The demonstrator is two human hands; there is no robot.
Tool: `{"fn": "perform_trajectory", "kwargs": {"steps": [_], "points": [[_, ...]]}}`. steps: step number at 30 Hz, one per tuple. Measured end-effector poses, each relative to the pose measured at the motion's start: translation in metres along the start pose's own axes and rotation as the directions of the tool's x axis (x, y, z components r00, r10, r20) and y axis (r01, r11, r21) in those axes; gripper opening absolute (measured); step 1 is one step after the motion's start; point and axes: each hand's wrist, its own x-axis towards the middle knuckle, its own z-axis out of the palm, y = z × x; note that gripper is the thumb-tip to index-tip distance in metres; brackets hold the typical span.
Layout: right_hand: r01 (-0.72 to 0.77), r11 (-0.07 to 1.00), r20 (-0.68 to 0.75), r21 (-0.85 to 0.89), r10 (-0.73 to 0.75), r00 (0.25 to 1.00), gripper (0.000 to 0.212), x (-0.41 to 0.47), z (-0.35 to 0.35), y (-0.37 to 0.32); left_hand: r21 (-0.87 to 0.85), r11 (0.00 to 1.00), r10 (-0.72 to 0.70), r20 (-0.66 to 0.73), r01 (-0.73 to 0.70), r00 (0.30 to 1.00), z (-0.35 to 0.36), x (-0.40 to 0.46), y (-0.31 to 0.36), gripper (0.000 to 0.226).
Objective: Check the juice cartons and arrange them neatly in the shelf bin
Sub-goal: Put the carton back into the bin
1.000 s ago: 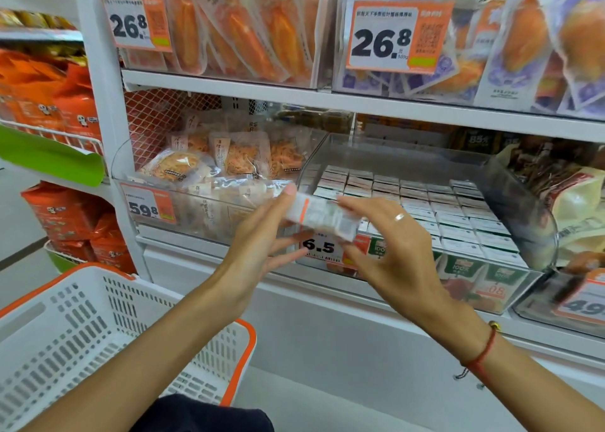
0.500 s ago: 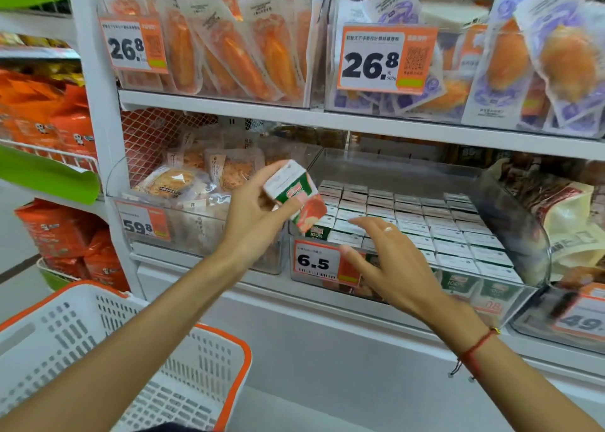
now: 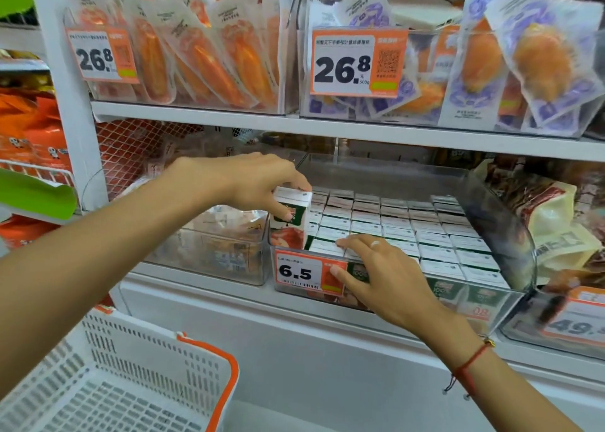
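Two hands: left hand (image 3: 248, 182) pinches boxy carton (image 3: 289, 222); right hand (image 3: 376, 271) lies flat, fingers straight.

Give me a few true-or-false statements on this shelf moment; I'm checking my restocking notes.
1. The left hand grips a juice carton at the bin's front left corner. True.
2. The right hand holds a carton in the air. False: its fingers rest on the front cartons, thumb on the clear bin front.
3. The bin's price tag reads 26.8. False: it reads 6.5.
4. A white basket with orange trim sits at lower left. True.
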Motion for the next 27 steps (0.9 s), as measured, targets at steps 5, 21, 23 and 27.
{"fn": "perform_trajectory", "kwargs": {"steps": [5,21,23,27], "points": [[-0.006,1.000,0.001,0.003,0.006,1.000,0.052,0.000,0.001,0.001,0.126,0.991,0.053,0.021,-0.055,0.998,0.026,0.008,0.007,0.054],[-0.012,1.000,0.003,-0.004,0.012,1.000,0.051,-0.002,0.000,-0.001,0.170,0.982,0.110,-0.186,-0.078,0.976,0.058,-0.001,0.004,0.044],[-0.011,1.000,0.005,-0.007,0.011,1.000,0.052,-0.002,0.000,-0.001,0.260,0.962,0.117,-0.126,-0.081,0.985,0.047,0.007,0.003,0.045],[-0.012,1.000,0.005,-0.002,0.012,1.000,0.053,-0.002,0.000,-0.001,0.276,0.957,0.134,-0.136,-0.093,0.982,0.050,0.006,0.002,0.045]]}}
